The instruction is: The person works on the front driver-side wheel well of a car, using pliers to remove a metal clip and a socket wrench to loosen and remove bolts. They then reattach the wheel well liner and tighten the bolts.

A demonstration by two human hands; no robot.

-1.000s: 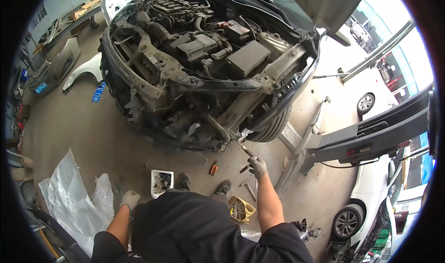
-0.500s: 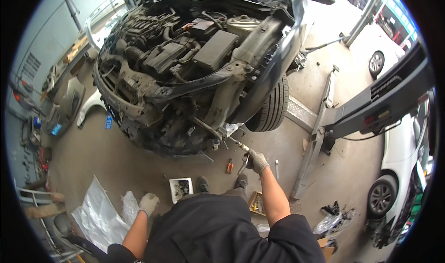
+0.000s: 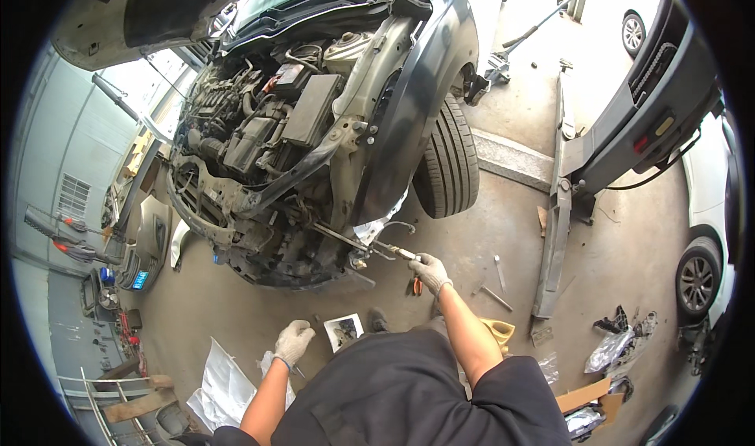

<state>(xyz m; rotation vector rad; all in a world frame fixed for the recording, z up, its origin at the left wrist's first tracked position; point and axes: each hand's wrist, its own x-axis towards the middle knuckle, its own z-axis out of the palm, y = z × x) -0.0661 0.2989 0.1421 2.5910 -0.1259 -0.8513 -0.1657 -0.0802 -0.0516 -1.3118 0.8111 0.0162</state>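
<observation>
My right hand [image 3: 429, 273], in a pale work glove, is closed around a metal tool [image 3: 404, 253] with a long slim shaft; its exact kind is hard to make out. The shaft points left, toward the lower front corner of a dark car [image 3: 407, 123] with its front end stripped. Metal bars [image 3: 340, 236] stick out from that corner beside the tool's tip; whether they touch is unclear. My left hand [image 3: 294, 341], also gloved, hangs over the floor near a white tray [image 3: 358, 320] of small dark parts. Its fingers are loosely bent and apart, with nothing visible in them.
Orange-handled pliers [image 3: 414, 286] and a T-shaped metal tool [image 3: 495, 296] lie on the floor. Clear plastic sheeting [image 3: 220, 387] spreads at lower left. A lift arm [image 3: 553, 249] reaches across at right. A cardboard box [image 3: 590, 399] stands at lower right, and a white car [image 3: 712, 178] beyond.
My view has turned and moved closer to the car's wheel side. My left hand has risen and moved right. The right hand keeps its grip on the tool at the car's front corner.
</observation>
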